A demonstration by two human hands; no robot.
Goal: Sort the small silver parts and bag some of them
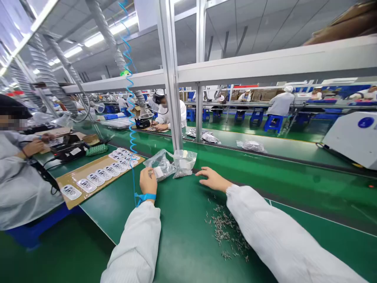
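While reaching forward with both arms over the green table [182, 236], am gripping the left clear bag [161, 165] by its left side, within the curled fingers of the left hand [147, 182]. Can make out a white slip [158, 172] in that bag, close to the grip. Have the right hand [216, 181] stretched out with parted, unclenched fingers, just to the right of a second clear bag [184, 163], and with nothing visible in its grasp. Cannot tell whether its fingertips touch that bag's lower corner or stop just short. See both bags side by side toward the far edge of the table, near the foot of a metal post [171, 98].

Wearing white sleeves [134, 243], plus a blue wrist strap [147, 197] on the left arm, with a coiled blue cord [127, 51] running down to it from above. Beside the right forearm, find small metal pieces [222, 227] strewn loose on the table, partly hidden by the sleeve.

To the left, notice a cardboard sheet [79, 173] bearing rows of white plates [96, 179]. Past it, see a co-worker [17, 173] in white, near a black device [69, 151] and a green tray [97, 150]. Farther off, glimpse another bag [252, 146] and, at right, a white machine [352, 137].
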